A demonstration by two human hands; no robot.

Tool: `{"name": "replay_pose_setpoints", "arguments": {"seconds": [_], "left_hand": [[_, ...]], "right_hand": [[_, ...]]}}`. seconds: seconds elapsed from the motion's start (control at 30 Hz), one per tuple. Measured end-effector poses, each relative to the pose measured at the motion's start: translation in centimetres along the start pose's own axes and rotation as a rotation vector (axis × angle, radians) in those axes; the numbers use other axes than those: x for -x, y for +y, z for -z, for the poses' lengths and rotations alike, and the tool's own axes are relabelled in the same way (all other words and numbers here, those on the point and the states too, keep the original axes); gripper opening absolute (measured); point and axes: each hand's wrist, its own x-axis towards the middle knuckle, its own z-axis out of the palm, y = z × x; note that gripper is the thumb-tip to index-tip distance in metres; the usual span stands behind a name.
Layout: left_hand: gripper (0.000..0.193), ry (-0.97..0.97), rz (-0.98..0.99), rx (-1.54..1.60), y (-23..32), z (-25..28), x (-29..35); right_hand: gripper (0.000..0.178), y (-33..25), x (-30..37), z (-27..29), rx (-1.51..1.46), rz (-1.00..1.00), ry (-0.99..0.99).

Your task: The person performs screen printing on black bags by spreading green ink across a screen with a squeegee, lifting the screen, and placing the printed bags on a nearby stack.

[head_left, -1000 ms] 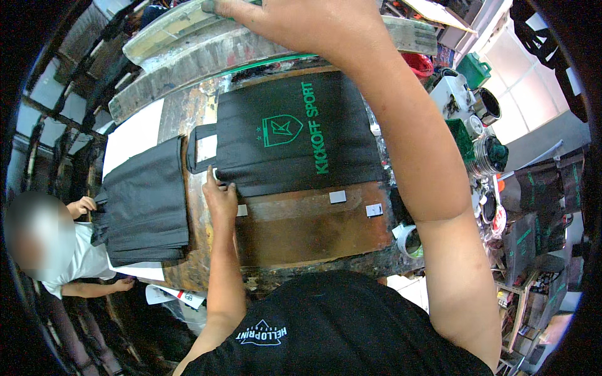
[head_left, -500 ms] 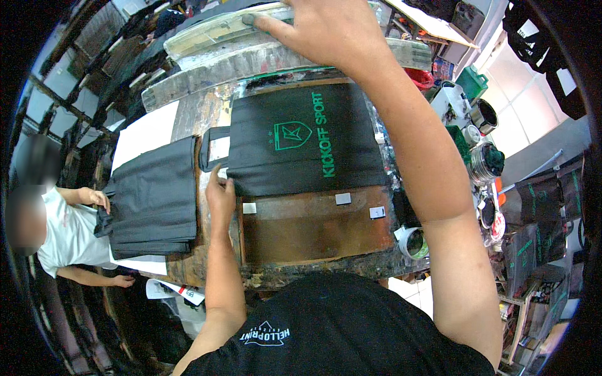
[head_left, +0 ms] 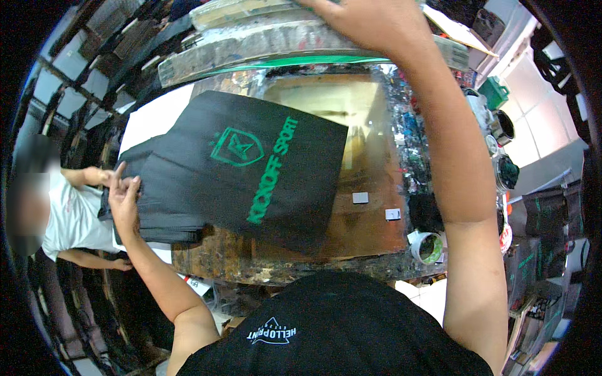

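A black bag (head_left: 301, 169) printed in green with a shield and lettering slants across the work table, partly over the brown printing board (head_left: 370, 235). My left hand (head_left: 125, 197) grips the bag's left end, above a stack of plain black bags (head_left: 169, 232). At the top, my right hand (head_left: 382, 25) is at a raised screen printing frame (head_left: 263, 44); its thumb side shows, while the other fingertips are out of view. The hand appears closed on the frame. Two small pale tabs (head_left: 360, 198) lie on the bare board.
A person in a white shirt (head_left: 78, 213) stands at the left, one hand by the stack. White sheeting (head_left: 157, 116) lies beneath the bags. An open tub with green ink (head_left: 428, 247) sits at the board's right; cans (head_left: 503, 127) and a green container (head_left: 494, 94) stand beyond.
My left hand has pulled the printed bag leftward off much of the board and onto the stack, turning it aslant. My right hand stays at the raised frame. The view has shifted slightly.
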Motion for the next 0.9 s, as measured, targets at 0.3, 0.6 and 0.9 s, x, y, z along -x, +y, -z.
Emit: {"name": "replay_pose_setpoints", "arguments": {"seconds": [0.3, 0.6, 0.9], "left_hand": [[0.055, 0.282, 0.367, -0.209, -12.8, 20.4, 3.8], [0.029, 0.535, -0.399, -0.573, 2.2, -1.0, 6.4], [0.06, -0.156, 0.012, -1.093, -6.3, -17.0, 2.6]], "right_hand": [[0.071, 1.9, -1.8, -3.6, 0.055, 0.093, 0.25], [0.068, 0.4, -0.1, -1.8, 0.085, -0.028, 0.239], [0.073, -1.0, 0.9, -0.2, 0.03, -0.005, 0.183]]}}
